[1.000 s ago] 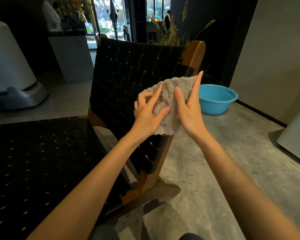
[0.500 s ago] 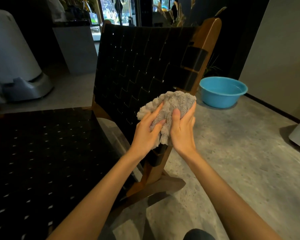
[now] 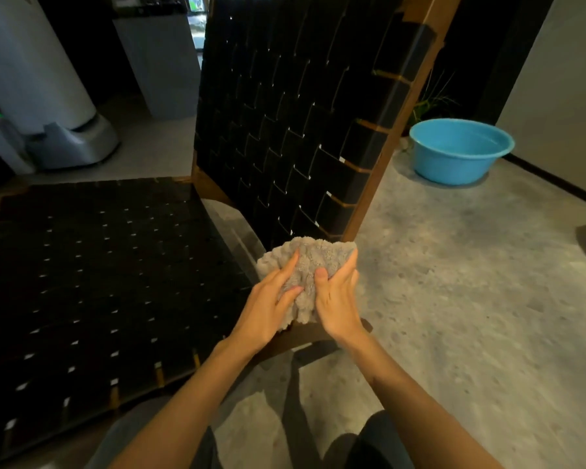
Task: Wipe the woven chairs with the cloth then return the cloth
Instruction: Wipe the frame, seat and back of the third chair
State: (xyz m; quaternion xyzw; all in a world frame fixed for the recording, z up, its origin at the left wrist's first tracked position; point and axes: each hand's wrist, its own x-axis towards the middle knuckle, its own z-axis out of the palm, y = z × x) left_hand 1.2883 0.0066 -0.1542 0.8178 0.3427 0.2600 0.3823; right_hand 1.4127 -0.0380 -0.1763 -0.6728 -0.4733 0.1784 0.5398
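A black woven chair with a wooden frame stands before me, its backrest (image 3: 285,113) upright and its seat (image 3: 99,282) to the left. A fluffy grey cloth (image 3: 310,257) is bunched against the bottom right corner of the backrest, by the wooden side post (image 3: 383,164). My left hand (image 3: 268,306) lies on the cloth's left part, fingers stretched over it and thumb pinching a fold. My right hand (image 3: 337,299) grips its right part, thumb in front and fingers wrapped round the edge. The lower part of the cloth is hidden behind my hands.
A blue basin (image 3: 460,150) sits on the speckled concrete floor (image 3: 471,299) behind the chair at right, near a wall. A white cylindrical appliance (image 3: 38,79) and a grey counter (image 3: 159,62) stand at the back left. My knees show at the bottom edge.
Both hands have slid the cloth down the backrest's right side, from near the top to its bottom corner. The cloth went from spread out to bunched.
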